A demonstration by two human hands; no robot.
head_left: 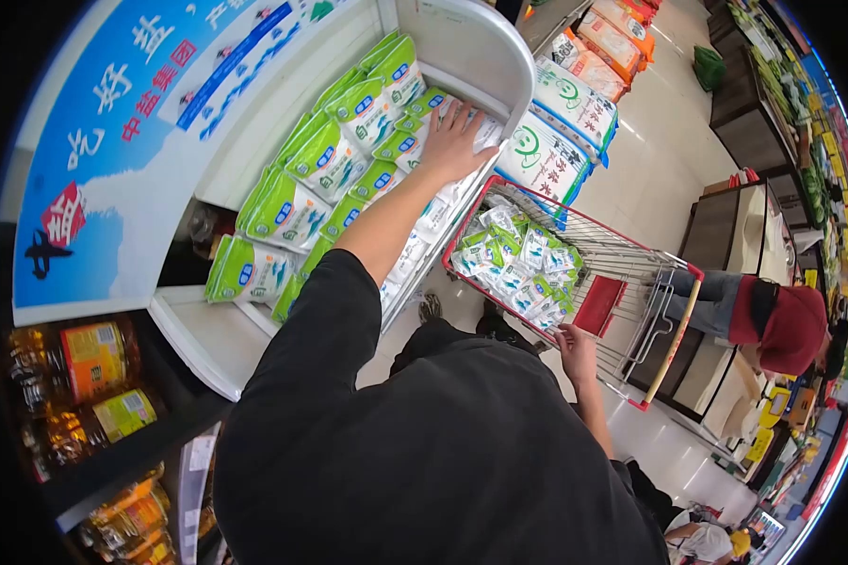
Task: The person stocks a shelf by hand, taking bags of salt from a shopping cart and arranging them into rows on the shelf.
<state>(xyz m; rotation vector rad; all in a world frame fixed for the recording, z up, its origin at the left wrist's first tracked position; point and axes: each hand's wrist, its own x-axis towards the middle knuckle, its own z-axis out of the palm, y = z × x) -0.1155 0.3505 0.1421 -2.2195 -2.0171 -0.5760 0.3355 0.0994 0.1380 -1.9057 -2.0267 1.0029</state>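
Observation:
My left hand [457,141] lies with fingers spread on the salt bags at the far right end of a white display bin [476,33]. Green-and-white salt bags [330,160] stand in rows there, several deep. Low at my right side, my right hand [577,353] has its fingers curled on the side rim of a shopping cart [622,273]. The cart's front part holds a loose heap of the same kind of salt bags [518,259].
A blue sign [113,160] rises behind the bin. Bottles of amber oil [94,395] fill shelves at lower left. Large rice sacks [546,155] lie beyond the cart. A person in a red top [787,325] bends at a counter on the right.

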